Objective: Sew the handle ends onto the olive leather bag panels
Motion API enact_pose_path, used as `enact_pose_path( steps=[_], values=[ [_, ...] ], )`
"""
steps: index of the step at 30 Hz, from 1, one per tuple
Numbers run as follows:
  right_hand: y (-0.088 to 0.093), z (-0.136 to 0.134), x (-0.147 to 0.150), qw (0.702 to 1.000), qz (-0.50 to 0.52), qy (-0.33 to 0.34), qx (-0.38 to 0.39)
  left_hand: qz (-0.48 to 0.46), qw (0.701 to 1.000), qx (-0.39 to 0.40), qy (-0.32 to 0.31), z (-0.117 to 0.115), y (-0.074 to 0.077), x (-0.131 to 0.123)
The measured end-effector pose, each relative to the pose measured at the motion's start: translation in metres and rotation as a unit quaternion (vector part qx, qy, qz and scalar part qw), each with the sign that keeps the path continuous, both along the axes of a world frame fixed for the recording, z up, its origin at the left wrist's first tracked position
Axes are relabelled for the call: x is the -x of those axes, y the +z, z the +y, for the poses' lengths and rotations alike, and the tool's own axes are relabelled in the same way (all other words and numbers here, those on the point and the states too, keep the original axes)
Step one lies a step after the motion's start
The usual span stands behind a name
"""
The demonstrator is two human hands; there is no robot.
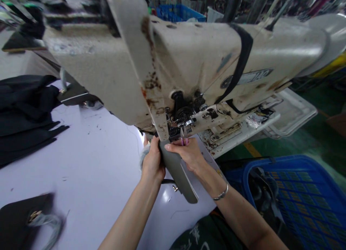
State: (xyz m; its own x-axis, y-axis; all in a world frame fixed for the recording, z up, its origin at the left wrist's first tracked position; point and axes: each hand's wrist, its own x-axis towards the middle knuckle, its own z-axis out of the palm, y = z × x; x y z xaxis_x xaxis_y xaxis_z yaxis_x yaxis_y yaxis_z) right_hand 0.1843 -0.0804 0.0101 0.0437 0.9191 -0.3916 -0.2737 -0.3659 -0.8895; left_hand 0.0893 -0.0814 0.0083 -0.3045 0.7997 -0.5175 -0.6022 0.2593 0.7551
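A cream industrial sewing machine head, chipped and rust-stained, fills the top of the view, tilted towards me. Its presser foot and needle area sit just above my hands. My left hand and my right hand both grip a grey-green fabric or leather strip, which hangs down from under the machine. A tuft of grey fur shows beside my left hand. A small pink item lies at my right fingertips, and I cannot tell what it is.
A white work table holds folded black fabric pieces and a blurred black bag part. A blue plastic crate stands low at right, with a white tray beyond it. Another blue crate stands at the back.
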Motion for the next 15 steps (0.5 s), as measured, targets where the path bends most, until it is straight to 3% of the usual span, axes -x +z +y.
enact_pose_path(
  steps=[4, 6, 8, 9, 11, 13, 15],
  values=[
    [0.0, -0.011, -0.004, 0.997, 0.059, 0.03, 0.043, -0.009, 0.992, 0.071, -0.105, -0.04, 0.009, 0.006],
    [0.001, -0.014, -0.005, 0.997, 0.056, 0.028, 0.043, 0.051, 0.985, 0.038, -0.158, -0.067, 0.022, 0.014],
    [0.0, -0.015, -0.005, 0.997, 0.053, 0.032, 0.037, 0.167, 0.971, 0.0, -0.169, -0.092, 0.034, 0.024],
    [0.0, -0.015, -0.005, 0.997, 0.057, 0.033, 0.035, 0.235, 0.961, -0.017, -0.142, -0.101, 0.038, 0.029],
    [-0.001, -0.016, -0.005, 0.996, 0.076, 0.029, 0.039, 0.366, 0.929, -0.053, -0.014, -0.111, 0.038, 0.037],
    [-0.003, -0.018, -0.004, 0.994, 0.097, 0.027, 0.051, 0.433, 0.894, -0.074, 0.089, -0.109, 0.025, 0.044],
    [-0.004, -0.02, -0.003, 0.993, 0.105, 0.025, 0.054, 0.4, 0.914, -0.05, 0.049, -0.099, 0.004, 0.048]
  ],
)
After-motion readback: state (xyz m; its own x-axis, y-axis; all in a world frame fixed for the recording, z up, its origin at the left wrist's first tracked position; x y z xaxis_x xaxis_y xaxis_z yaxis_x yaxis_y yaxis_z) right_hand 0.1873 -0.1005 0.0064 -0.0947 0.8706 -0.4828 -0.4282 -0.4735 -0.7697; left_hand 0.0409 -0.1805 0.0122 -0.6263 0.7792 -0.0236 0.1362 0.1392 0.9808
